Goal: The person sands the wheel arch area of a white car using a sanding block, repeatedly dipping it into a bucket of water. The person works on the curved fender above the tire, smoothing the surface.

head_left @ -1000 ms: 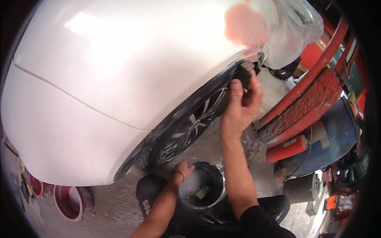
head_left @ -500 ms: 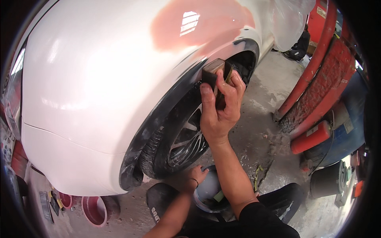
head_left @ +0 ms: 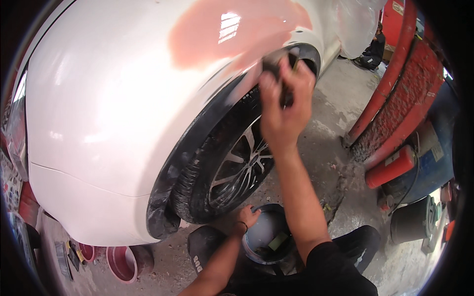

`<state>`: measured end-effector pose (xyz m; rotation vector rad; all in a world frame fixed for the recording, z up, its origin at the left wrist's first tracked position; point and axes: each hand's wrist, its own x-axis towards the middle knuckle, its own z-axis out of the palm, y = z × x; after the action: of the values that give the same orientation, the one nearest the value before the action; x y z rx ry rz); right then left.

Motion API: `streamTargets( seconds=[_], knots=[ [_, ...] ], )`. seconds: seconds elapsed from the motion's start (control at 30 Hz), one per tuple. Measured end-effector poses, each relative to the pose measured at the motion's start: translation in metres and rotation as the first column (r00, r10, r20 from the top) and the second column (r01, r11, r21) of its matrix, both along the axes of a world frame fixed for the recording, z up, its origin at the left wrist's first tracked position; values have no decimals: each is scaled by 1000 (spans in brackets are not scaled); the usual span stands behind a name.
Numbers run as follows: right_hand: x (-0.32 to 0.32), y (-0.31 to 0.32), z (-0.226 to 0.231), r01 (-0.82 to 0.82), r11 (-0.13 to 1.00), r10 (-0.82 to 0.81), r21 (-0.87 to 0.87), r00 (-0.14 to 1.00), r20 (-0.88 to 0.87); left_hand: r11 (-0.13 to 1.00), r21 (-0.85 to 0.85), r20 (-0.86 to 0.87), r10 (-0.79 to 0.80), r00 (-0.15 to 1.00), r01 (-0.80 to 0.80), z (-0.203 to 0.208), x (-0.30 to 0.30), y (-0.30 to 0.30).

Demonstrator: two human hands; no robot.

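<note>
My right hand [head_left: 288, 106], blurred by motion, grips a sanding block [head_left: 272, 65] with dark sandpaper on it. The block is against the wheel-arch edge of a white car fender [head_left: 108, 113], just below a pink patch of filler or primer [head_left: 222, 39]. Behind my hand are the black arch trim [head_left: 170, 172] and the wheel [head_left: 247, 160]. Down by my knees, my left hand [head_left: 248, 216] holds the rim of a dark bucket [head_left: 284, 256]. Cloudy grey water fills the bucket, and a green piece [head_left: 278, 241] that looks like a pad lies in it.
Red metal posts [head_left: 395, 108], a red cylinder [head_left: 391, 166], a blue drum [head_left: 429, 158] and a black bucket [head_left: 412, 220] stand on the right. Pink buckets [head_left: 140, 264] sit at lower left. Another person [head_left: 373, 49] crouches in the background beside plastic sheeting [head_left: 358, 29].
My right hand has moved up and slightly right along the wheel arch with the sanding block. My left hand stays at the bucket rim. The view has shifted a little.
</note>
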<state>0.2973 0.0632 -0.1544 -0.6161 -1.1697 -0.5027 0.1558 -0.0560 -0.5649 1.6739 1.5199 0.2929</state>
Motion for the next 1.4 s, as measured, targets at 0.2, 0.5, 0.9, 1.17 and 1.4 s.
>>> streamTargets(
  seconds=[0.2,0.5,0.9,1.17,1.4],
  knots=[
    [-9,-1,8,71,996,-73,-47,997,-35,996,84,-63,-18,998,24,-6,-1,2],
    [20,9,30,18,996,-25,-91,996,-86,997,-58,-30,-59,998,58,29,7,1],
    [-3,0,12,-64,996,56,-68,992,-112,987,159,-36,27,999,-21,-14,-4,-2],
    [12,5,28,-73,991,55,-111,986,-158,997,80,-11,-5,1000,6,3,3,-2],
    [3,-3,8,-75,994,69,-84,995,-74,997,82,-54,19,998,-14,8,-1,-5]
  ],
)
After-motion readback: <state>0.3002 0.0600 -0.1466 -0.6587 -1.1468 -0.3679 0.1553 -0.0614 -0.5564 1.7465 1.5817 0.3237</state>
